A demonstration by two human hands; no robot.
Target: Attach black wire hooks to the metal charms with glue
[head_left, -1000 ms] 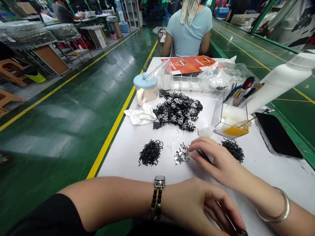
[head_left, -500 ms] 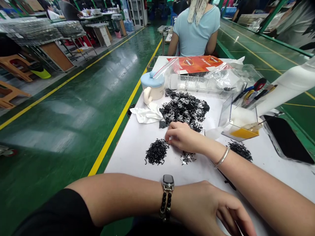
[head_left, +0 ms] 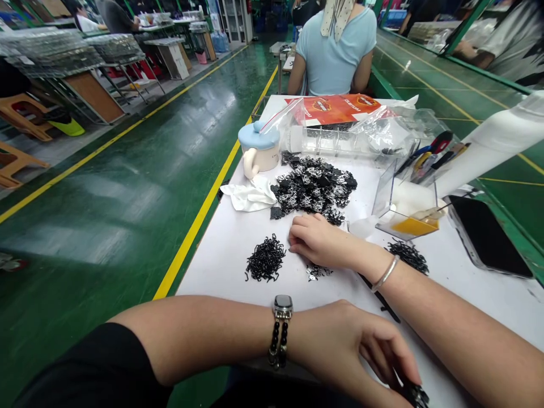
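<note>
My left hand (head_left: pixel 352 351), with a watch and black beads on its wrist, is at the bottom of the view. Its fingers close on a small black and silver part (head_left: pixel 419 395) at the lower right, partly cut off by the frame. My right hand (head_left: pixel 313 241), with a silver bangle, rests low over the white table (head_left: pixel 225 260), fingers curled in; whatever they hold is hidden. Just left of it lies a pile of small black S-shaped hooks (head_left: pixel 266 258). Small silver pieces (head_left: pixel 318 272) lie beneath it, and a large heap of black and silver parts (head_left: pixel 317 182) behind it.
A lidded mug (head_left: pixel 260 148) and crumpled tissue (head_left: pixel 250 195) stand at the left edge. To the right are a clear pen box (head_left: pixel 406 207), a white bottle (head_left: pixel 488 141), a phone (head_left: pixel 488 235) and another dark pile (head_left: pixel 407 256). A person (head_left: pixel 335 54) sits ahead.
My right hand has drawn slightly away from the hook pile, its fingers more curled. The part in my left hand has come into view. The camera view has shifted a little.
</note>
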